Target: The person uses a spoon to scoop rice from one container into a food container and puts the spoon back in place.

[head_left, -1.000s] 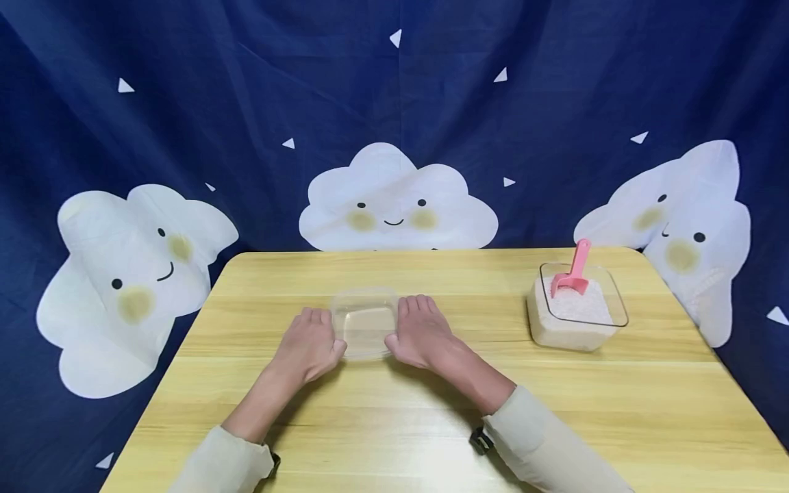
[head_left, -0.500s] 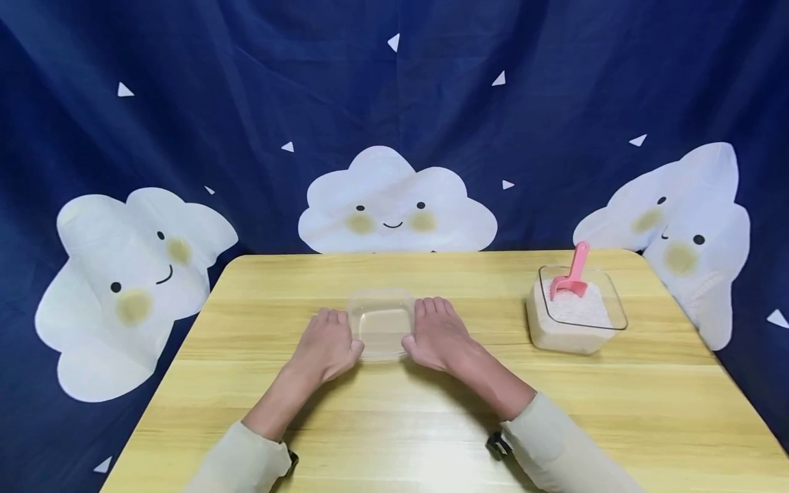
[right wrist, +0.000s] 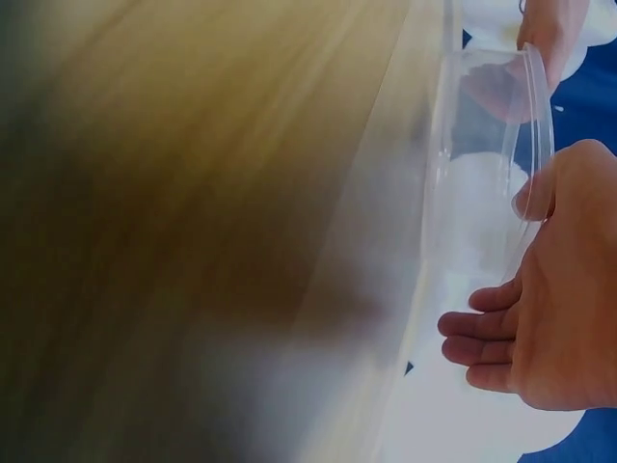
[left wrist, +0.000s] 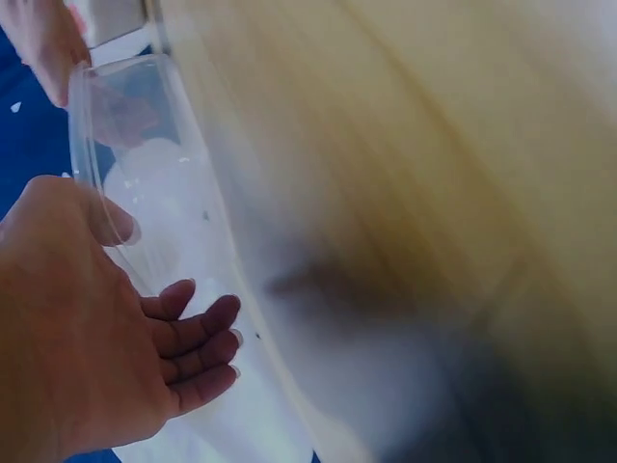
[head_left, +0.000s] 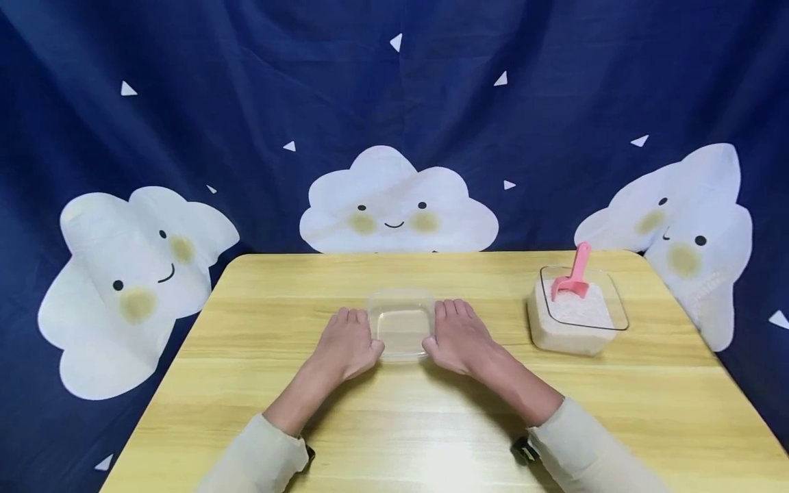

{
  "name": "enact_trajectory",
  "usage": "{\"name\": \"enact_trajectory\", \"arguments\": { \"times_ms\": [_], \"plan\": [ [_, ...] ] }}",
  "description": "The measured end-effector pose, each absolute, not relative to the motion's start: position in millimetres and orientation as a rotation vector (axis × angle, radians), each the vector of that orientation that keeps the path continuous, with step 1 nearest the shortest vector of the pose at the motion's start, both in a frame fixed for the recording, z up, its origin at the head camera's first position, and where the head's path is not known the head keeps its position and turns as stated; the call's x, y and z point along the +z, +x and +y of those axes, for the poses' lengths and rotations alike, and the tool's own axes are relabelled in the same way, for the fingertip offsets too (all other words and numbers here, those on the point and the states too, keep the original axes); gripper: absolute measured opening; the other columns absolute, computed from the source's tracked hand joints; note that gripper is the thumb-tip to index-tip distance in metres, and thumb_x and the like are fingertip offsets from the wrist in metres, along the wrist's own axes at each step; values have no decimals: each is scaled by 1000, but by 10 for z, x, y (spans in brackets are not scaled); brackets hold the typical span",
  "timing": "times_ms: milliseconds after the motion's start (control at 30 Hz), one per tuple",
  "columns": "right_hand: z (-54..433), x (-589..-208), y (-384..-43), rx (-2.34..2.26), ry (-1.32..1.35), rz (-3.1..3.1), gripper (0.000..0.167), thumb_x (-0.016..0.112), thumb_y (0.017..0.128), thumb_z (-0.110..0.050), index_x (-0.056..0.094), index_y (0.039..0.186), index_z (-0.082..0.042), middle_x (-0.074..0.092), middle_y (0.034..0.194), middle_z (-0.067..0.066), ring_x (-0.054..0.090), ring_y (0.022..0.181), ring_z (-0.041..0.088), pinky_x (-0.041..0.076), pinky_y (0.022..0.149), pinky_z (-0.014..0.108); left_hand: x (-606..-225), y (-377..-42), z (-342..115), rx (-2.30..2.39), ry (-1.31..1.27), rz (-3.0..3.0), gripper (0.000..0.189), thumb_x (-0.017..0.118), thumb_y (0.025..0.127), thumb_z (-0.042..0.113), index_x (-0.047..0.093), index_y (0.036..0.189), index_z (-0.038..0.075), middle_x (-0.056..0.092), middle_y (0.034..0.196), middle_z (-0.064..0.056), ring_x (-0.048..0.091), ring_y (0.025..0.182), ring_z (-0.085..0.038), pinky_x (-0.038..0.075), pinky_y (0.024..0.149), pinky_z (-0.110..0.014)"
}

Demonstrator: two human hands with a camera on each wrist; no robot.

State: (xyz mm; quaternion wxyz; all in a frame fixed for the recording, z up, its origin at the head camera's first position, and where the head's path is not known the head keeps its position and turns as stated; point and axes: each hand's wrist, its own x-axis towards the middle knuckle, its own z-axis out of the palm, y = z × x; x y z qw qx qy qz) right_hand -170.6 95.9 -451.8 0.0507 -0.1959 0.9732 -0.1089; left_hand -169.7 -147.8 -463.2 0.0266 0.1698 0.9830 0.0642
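Note:
A clear plastic food container [head_left: 403, 335] with a rounded rim sits near the middle of the table in the head view. My left hand [head_left: 349, 342] grips its left side, and my right hand [head_left: 459, 339] holds the right side. Both thumbs lie at the near corners. In the left wrist view the thumb [left wrist: 116, 220] is on the container's rim, while the fingers [left wrist: 198, 333] curl along its side. The right wrist view has the right thumb [right wrist: 535, 198] over the rim and the fingers [right wrist: 482, 333] bent below it.
To the right stands a square clear tub [head_left: 570, 339] of white grains, with a pink scoop [head_left: 578, 274] stuck in it, handle up. The wooden table [head_left: 296, 281] ends at a dark blue curtain [head_left: 265, 82] printed with clouds.
Both hands have slid the plastic container to the right across the table, keeping their hold on its sides. The tub and scoop have stayed put.

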Motion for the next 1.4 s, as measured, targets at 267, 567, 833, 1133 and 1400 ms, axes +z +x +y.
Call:
{"name": "enact_trajectory", "arguments": {
  "times_ms": [267, 567, 833, 1133, 1400],
  "plan": [
    [1042, -4538, -1691, -377, -603, 2966, 72, 46, 94, -34, 37, 148, 13, 48, 149, 31, 40, 146, 45, 26, 126, 53, -4625, -1690, -1398, 225, 505, 3016, 50, 44, 91, 33, 58, 114, -10, 63, 114, -23, 56, 113, -37, 43, 105, -48],
    [1199, -4535, -1681, -348, -582, 2961, 73, 46, 95, -35, 35, 149, 14, 46, 150, 32, 39, 147, 46, 26, 126, 54, -4639, -1726, -1245, 214, 525, 3004, 50, 44, 93, 35, 56, 113, -9, 62, 113, -23, 55, 109, -36, 44, 103, -47],
    [1288, -4538, -1677, -377, -572, 2972, 73, 47, 95, -35, 35, 149, 14, 47, 150, 33, 40, 146, 47, 27, 126, 55, -4617, -1733, -1150, 245, 517, 2992, 53, 43, 93, 36, 56, 117, -9, 61, 112, -22, 53, 106, -34, 44, 103, -48],
    [1373, -4549, -1678, -400, -539, 2963, 75, 48, 96, -35, 33, 152, 12, 45, 152, 32, 38, 147, 47, 28, 125, 56, -4602, -1744, -1054, 221, 526, 3001, 49, 43, 92, 35, 56, 113, -8, 59, 107, -20, 51, 99, -33, 45, 98, -46],
    [1448, -4546, -1650, -390, -533, 2965, 75, 48, 96, -35, 33, 152, 13, 46, 151, 33, 39, 146, 48, 29, 125, 56, -4613, -1736, -983, 218, 536, 3004, 50, 41, 90, 36, 56, 112, -7, 60, 106, -19, 52, 99, -32, 45, 98, -45]
  ]
}}
